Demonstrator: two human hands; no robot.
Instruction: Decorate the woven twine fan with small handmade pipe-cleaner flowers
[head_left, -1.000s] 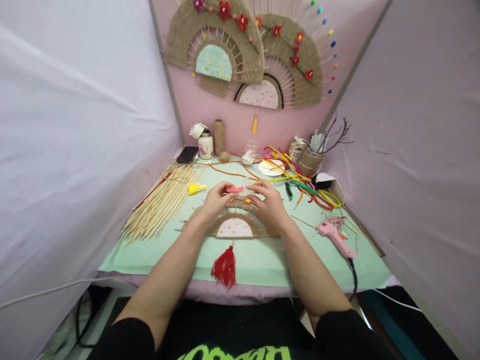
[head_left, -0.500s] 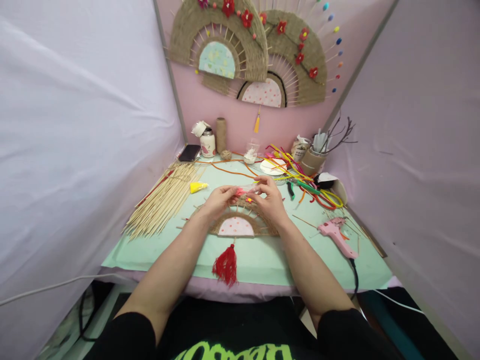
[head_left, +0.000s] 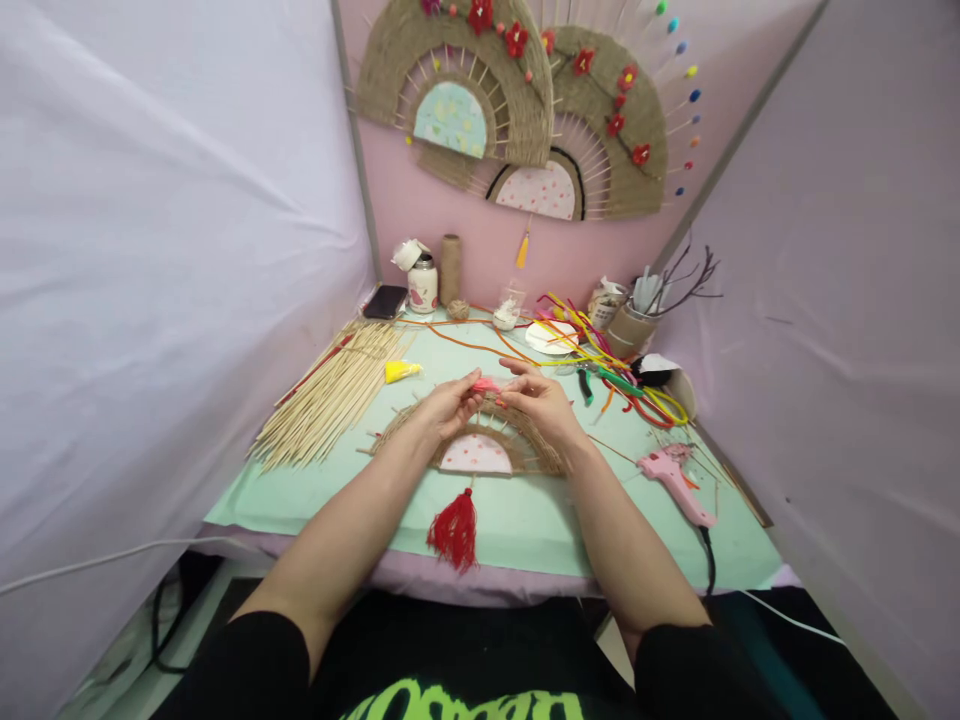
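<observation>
The left hand (head_left: 450, 405) and right hand (head_left: 541, 400) each pinched an end of a short fuzzy pink strip (head_left: 486, 385) in a closed fingertip grip, just above the half-round woven jute fan (head_left: 475, 455) on the mint-green tabletop (head_left: 525, 520). Held by so little, the strip looked likely to slip and drop among the fan's spokes.

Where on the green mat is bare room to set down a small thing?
Bare: the near strip both sides of the red tassel, left up to the skewers, right up to the glue gun. Crowded: the far right with pipe cleaners and the back row of jars.
</observation>
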